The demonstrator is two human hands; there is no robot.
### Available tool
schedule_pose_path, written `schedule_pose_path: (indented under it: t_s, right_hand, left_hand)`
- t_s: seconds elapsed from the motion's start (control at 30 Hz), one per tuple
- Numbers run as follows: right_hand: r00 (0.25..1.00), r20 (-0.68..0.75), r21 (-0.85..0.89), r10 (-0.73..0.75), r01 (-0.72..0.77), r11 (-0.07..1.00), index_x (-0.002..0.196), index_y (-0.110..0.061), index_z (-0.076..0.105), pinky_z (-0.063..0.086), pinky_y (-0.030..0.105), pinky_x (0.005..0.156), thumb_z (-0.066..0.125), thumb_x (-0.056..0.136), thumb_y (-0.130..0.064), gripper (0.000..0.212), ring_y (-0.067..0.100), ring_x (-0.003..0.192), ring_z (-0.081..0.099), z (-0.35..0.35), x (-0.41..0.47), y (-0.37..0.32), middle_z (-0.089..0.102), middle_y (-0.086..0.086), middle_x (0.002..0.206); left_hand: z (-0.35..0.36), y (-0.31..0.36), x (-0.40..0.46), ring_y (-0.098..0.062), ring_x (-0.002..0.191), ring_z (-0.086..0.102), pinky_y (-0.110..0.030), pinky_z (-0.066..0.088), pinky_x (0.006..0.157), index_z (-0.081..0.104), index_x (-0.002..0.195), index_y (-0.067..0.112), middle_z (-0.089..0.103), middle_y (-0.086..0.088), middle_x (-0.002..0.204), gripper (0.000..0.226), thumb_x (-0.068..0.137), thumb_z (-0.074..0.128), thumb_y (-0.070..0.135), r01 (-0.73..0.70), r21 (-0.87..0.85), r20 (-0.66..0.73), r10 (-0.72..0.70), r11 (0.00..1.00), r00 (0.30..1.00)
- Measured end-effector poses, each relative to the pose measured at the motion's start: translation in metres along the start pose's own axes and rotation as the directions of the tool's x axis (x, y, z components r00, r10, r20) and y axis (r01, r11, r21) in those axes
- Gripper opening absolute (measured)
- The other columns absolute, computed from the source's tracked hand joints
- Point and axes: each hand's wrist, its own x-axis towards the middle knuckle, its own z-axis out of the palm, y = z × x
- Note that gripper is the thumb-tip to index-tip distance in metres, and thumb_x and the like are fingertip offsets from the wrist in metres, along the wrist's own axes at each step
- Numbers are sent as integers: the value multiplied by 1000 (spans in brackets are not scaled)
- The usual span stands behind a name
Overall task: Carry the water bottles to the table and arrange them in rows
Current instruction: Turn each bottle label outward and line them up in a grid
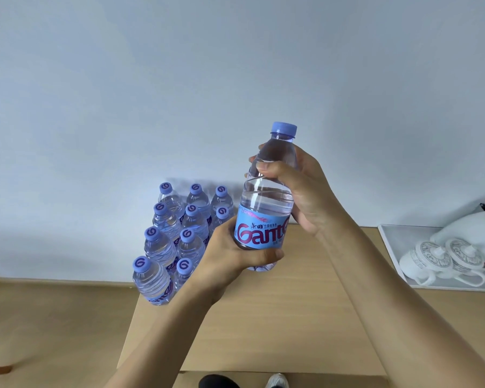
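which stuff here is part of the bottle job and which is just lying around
Job: clear plastic water bottle with blue label, held by left hand and right hand; blue-capped bottles in rows; light wooden table.

Lying about: white ceramic tea set on white tray.

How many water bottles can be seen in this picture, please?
11. One bottle is held upright by the left hand and right hand. Ten bottles stand on the table at its left: columns of four, four and two. More may be hidden behind the held one.
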Motion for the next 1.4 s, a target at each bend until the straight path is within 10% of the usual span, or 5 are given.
schedule_pose_path:
  t_s: [1.23, 1.4]
  right_hand:
    - [962, 119, -54, 246, -241, 969, 89, -16, 61, 55, 26, 67, 58, 99, -21, 11, 14, 77, 69, 14, 3, 29, 71, -1, 85]
    - [938, 139, -151, 317, -296, 943, 109, -9, 62, 52, 36, 90, 60, 96, -19, 17, 16, 97, 67, 2, -5, 42, 72, -2, 98]
  left_hand:
    - [-36, -42, -4, -21, 82, 70, -28, 56, 73, 71, 96, 9, 74, -11, 91, 43, 58, 86, 25, 130, -79, 39, -127, 988, 991]
    - [-40, -67, -7, -18, 78, 67, -29, 55, 72, 64, 101, 13, 73, -5, 86, 50, 58, 85, 26, 173, 31, -11, -173, 984, 985]
